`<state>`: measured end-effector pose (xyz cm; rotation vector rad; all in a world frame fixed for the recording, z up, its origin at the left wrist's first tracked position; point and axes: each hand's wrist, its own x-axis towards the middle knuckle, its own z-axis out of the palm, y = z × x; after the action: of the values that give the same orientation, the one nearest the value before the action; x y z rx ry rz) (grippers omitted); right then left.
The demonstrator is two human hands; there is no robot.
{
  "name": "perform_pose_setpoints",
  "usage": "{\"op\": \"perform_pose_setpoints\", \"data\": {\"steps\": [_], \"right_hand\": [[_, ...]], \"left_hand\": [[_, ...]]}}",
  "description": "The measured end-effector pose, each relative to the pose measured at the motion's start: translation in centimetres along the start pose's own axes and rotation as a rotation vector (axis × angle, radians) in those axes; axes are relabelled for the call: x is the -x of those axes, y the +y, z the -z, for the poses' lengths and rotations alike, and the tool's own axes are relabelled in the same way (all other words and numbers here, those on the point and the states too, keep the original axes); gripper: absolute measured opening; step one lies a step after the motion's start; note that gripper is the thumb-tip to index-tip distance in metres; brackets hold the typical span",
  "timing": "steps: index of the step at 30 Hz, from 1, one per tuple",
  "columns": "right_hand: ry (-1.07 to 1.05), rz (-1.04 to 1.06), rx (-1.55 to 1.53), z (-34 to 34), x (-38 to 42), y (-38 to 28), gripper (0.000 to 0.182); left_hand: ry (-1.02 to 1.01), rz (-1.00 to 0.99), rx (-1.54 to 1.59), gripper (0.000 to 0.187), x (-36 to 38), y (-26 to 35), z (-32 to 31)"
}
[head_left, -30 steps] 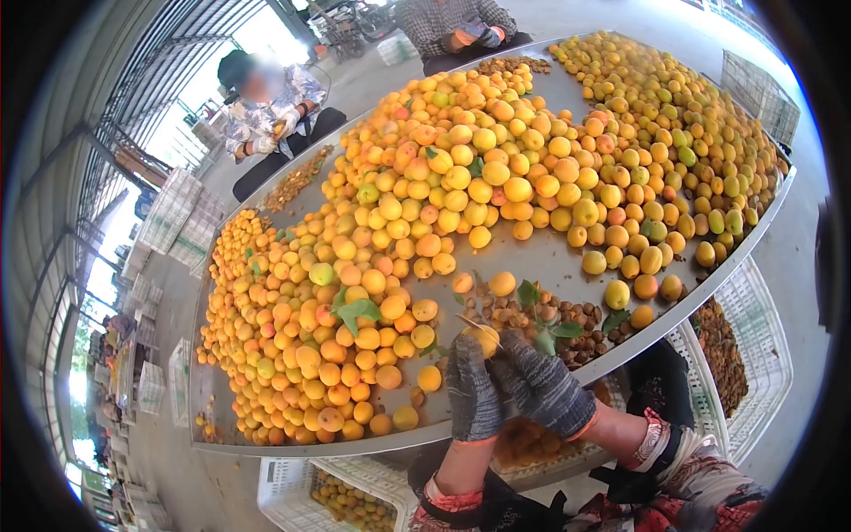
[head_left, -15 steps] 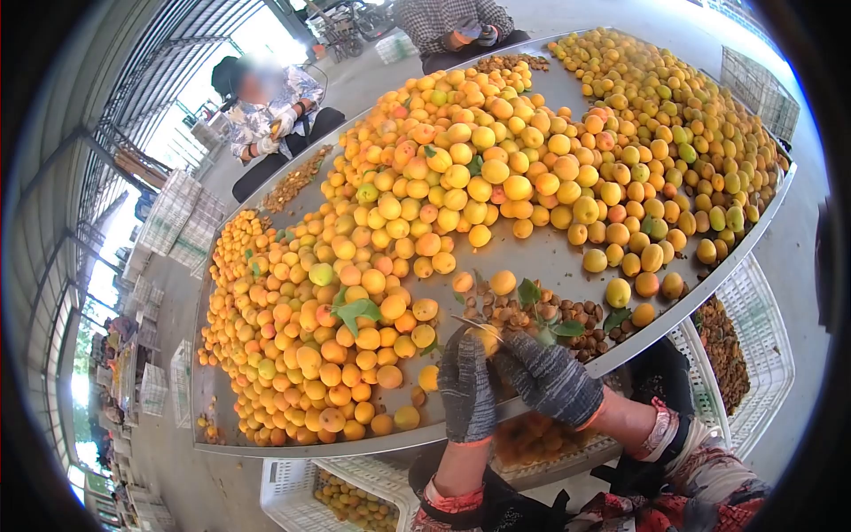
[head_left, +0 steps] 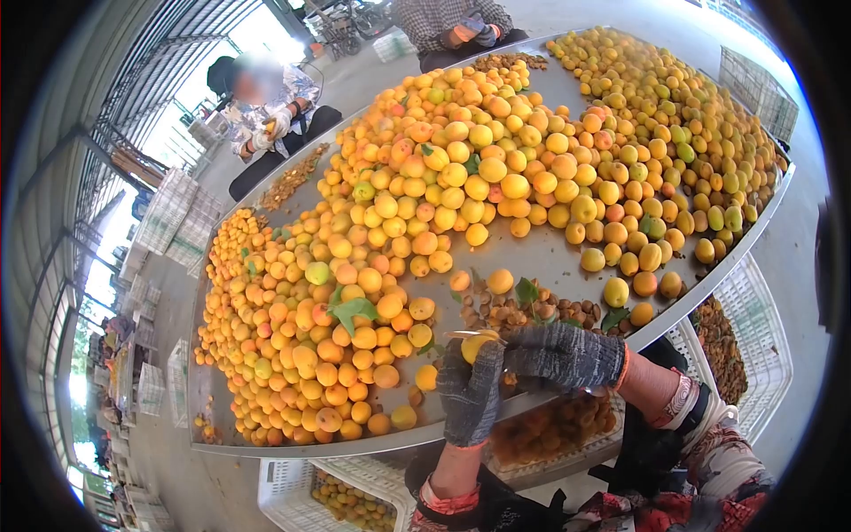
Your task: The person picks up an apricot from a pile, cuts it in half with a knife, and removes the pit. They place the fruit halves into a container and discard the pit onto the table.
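My left hand (head_left: 470,399), in a dark grey knit glove, is closed around a yellow apricot (head_left: 479,345) at the table's near edge. My right hand (head_left: 572,355), gloved alike, is closed beside it, its fingertips right at the fruit. A thin, pale, blade-like tool (head_left: 461,334) runs from the right fingertips across the top of the apricot; its handle is hidden in the glove. Just beyond my hands lie brown apricot pits (head_left: 572,312) with a few green leaves (head_left: 526,291).
A large heap of apricots (head_left: 425,177) covers much of the metal table (head_left: 532,257). Under the near edge stand white crates (head_left: 758,332) with fruit and brown pieces. Two people (head_left: 270,115) sit across the table. Stacked crates (head_left: 173,213) stand at the left.
My right hand has turned flatter and shifted slightly up and right. The apricot in my left hand shows more clearly, and the thin tool now lies nearly level over it.
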<state>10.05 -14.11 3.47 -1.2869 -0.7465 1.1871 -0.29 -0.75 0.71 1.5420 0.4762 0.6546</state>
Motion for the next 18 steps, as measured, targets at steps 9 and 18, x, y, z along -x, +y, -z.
{"op": "perform_pose_setpoints", "data": {"steps": [9, 18], "right_hand": [[0.328, 0.456, 0.881, -2.3, -1.2, 2.2, 0.03], [0.348, 0.499, 0.827, -2.4, -1.8, 3.3, 0.03]], "left_hand": [[0.075, 0.006, -0.008, 0.027, -0.6, -0.3, -0.7], [0.029, 0.061, -0.16, 0.022, -0.6, -0.6, 0.0]]}}
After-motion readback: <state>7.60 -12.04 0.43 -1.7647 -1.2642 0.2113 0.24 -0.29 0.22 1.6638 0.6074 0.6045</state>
